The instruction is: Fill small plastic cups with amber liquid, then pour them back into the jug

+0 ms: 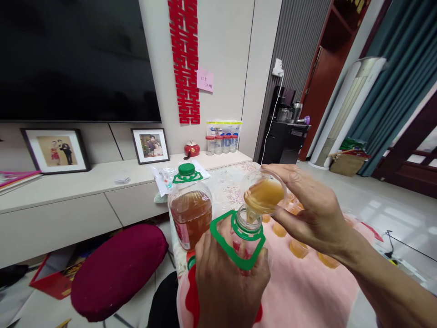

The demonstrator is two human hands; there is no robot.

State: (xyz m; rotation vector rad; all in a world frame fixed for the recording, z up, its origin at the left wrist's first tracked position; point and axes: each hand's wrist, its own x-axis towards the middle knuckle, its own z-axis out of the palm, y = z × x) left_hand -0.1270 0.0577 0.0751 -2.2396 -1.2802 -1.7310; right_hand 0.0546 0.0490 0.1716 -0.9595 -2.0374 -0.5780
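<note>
In my right hand (307,207) is a clear plastic cup (264,193), tilted over the mouth of an open bottle. Amber liquid runs from its rim into the neck. My left hand (232,278) is wrapped around that clear plastic bottle (244,243), which has a green handle ring around its neck. Most of the bottle's body is hidden behind the hand. Left of it stands a large bottle (191,212) of brown liquid with a green cap (186,169). Several cups of amber liquid (298,248) stand on the pink cloth to the right, partly behind my right hand and forearm.
The pink cloth (307,291) covers the table. A maroon stool (119,273) stands at lower left. Behind, a long white cabinet (129,198) carries framed photos, a red pot (191,148) and several red-lidded jars (218,145). A green cap (191,262) lies near the large bottle.
</note>
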